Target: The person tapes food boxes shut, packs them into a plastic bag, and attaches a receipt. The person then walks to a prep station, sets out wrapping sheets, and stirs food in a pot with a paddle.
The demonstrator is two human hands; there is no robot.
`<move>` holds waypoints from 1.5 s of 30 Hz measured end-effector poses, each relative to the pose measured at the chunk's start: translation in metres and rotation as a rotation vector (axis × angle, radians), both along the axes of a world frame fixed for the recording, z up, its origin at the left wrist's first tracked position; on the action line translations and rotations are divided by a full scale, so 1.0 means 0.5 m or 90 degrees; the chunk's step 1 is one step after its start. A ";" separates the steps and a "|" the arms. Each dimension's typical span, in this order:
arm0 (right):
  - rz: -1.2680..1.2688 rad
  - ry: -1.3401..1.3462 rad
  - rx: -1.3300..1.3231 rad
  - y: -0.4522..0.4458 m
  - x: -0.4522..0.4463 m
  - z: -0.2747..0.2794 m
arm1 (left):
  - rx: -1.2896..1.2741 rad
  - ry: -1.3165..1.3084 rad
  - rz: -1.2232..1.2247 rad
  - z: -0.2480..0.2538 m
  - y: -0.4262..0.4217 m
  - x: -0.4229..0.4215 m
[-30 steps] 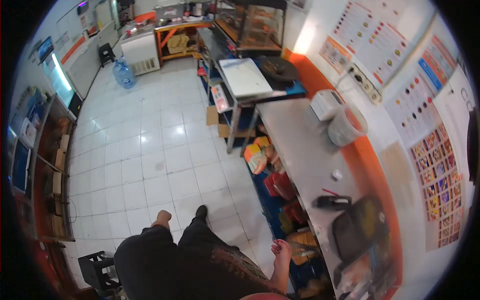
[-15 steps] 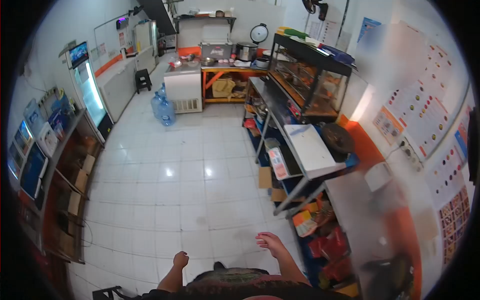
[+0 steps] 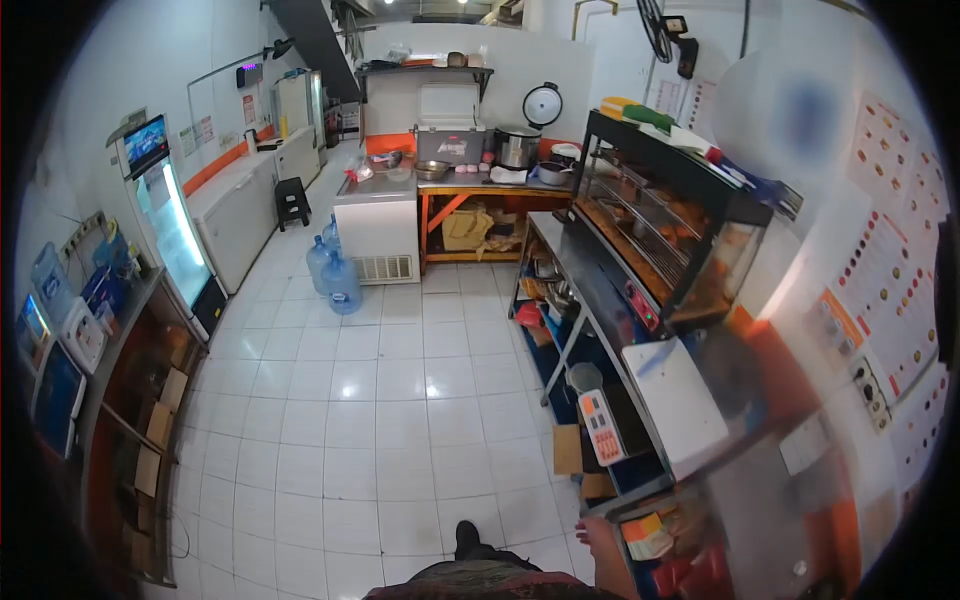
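Note:
My right hand [image 3: 597,540] hangs low at the right of my body, beside the lower shelf of the metal work table. Its fingers are loosely apart and nothing shows in them. Closest to it are an orange-and-white packet [image 3: 647,537] and red packages [image 3: 700,575] on that shelf. A little farther up stands a white-and-orange digital scale [image 3: 602,428], with a cardboard box [image 3: 567,450] at its side. My left hand is out of the frame. One dark shoe [image 3: 467,538] steps forward on the tiles.
White tiled floor [image 3: 400,390] stretches ahead. Water jugs [image 3: 341,285] stand by a chest freezer [image 3: 375,230]. A glass display case [image 3: 670,220] and white cutting board [image 3: 675,405] sit on the right counter. Leftward are a shelf unit [image 3: 140,330], lit fridge [image 3: 172,225] and black stool [image 3: 292,203].
I have moved forward, so the counters and jugs appear larger. My left hand has left the view; my right hand has dropped lower and to the right.

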State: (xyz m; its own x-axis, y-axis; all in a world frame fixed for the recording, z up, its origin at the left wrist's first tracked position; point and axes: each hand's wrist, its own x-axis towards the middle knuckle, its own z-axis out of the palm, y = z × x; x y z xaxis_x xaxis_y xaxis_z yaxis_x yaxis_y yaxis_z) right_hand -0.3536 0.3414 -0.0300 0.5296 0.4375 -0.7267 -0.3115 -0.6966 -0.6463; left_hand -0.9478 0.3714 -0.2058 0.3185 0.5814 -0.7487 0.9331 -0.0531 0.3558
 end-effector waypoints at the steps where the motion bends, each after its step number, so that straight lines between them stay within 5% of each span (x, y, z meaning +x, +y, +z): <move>1: 0.037 -0.012 0.060 0.084 0.015 -0.014 | -0.002 -0.007 0.031 0.001 0.047 0.025; 5: 0.173 0.011 0.240 0.503 -0.021 0.021 | 0.051 0.000 0.187 0.018 0.299 0.084; 6: 0.190 0.013 0.262 0.600 -0.069 0.088 | 0.222 -0.024 0.032 -0.002 0.370 0.063; 8: 0.274 0.028 0.301 0.776 -0.145 0.160 | 0.168 -0.212 0.535 0.029 0.469 0.050; 10: 0.391 0.061 0.337 0.942 -0.223 0.217 | 0.182 -0.286 0.719 0.050 0.566 0.033; 14: 0.481 0.183 0.351 1.186 -0.308 0.133 | 0.171 -0.107 0.608 -0.009 0.703 -0.023; 16: 0.422 0.206 0.268 1.240 -0.294 -0.044 | 0.094 -0.004 0.248 -0.009 0.744 -0.063; 17: 0.394 0.213 0.266 1.257 -0.266 -0.158 | 0.049 -0.006 0.195 0.000 0.777 -0.076; 19: 0.164 0.110 -0.033 1.224 -0.218 -0.343 | -0.008 -0.016 0.166 0.021 0.847 -0.090; 22: 0.117 0.137 -0.253 1.087 -0.106 -0.371 | -0.020 -0.019 0.138 0.024 1.034 -0.097; 24: 0.460 -0.087 -0.197 1.047 -0.048 -0.320 | -0.013 -0.011 0.097 0.011 1.169 -0.109; 26: 1.130 -0.536 -0.010 1.019 -0.027 -0.288 | 0.014 0.000 0.057 0.004 1.320 -0.119; 31: 0.733 -0.319 -0.065 1.085 0.000 -0.384 | 0.178 0.105 -0.197 -0.014 1.732 -0.115; 33: 0.623 -0.247 0.097 1.152 0.018 -0.472 | 0.143 -0.108 0.394 -0.010 1.893 -0.087; 34: 0.546 -0.181 0.272 1.194 0.031 -0.526 | 0.140 -0.113 0.374 -0.003 1.967 -0.072; 36: 0.178 0.092 0.175 1.397 -0.015 -0.475 | 0.270 -0.127 0.194 0.017 2.104 -0.043; 37: 0.012 0.194 0.153 1.518 -0.003 -0.451 | 0.143 0.032 -0.016 0.027 2.179 -0.024; 38: -0.083 0.294 0.149 1.610 -0.009 -0.421 | 0.044 -0.028 0.163 0.003 2.225 -0.011; 39: -0.106 0.175 -0.066 1.778 -0.023 -0.338 | -0.040 -0.101 0.378 0.028 2.271 0.021; 40: -0.099 0.111 -0.072 1.891 -0.009 -0.365 | -0.090 -0.153 0.579 0.055 2.317 0.054; 41: -0.044 0.116 -0.011 1.960 0.047 -0.479 | -0.065 -0.226 0.548 0.073 2.371 0.083; 42: 0.108 -0.004 -0.161 2.084 0.057 -0.489 | -0.070 -0.216 0.540 0.080 2.418 0.096; 43: -0.005 0.017 -0.048 2.151 0.078 -0.553 | 0.044 -0.216 0.470 0.082 2.447 0.109; 45: 0.000 0.063 0.026 2.357 0.025 -0.328 | 0.167 -0.236 0.410 0.057 2.511 0.140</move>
State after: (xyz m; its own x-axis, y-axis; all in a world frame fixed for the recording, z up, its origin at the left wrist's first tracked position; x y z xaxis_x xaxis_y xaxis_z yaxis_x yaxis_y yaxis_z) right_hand -0.3410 1.5200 -0.1937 0.4565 0.4672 -0.7571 -0.3750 -0.6706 -0.6400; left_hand -0.8778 1.6269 -0.1775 0.0608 0.8795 -0.4721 0.6320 0.3321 0.7002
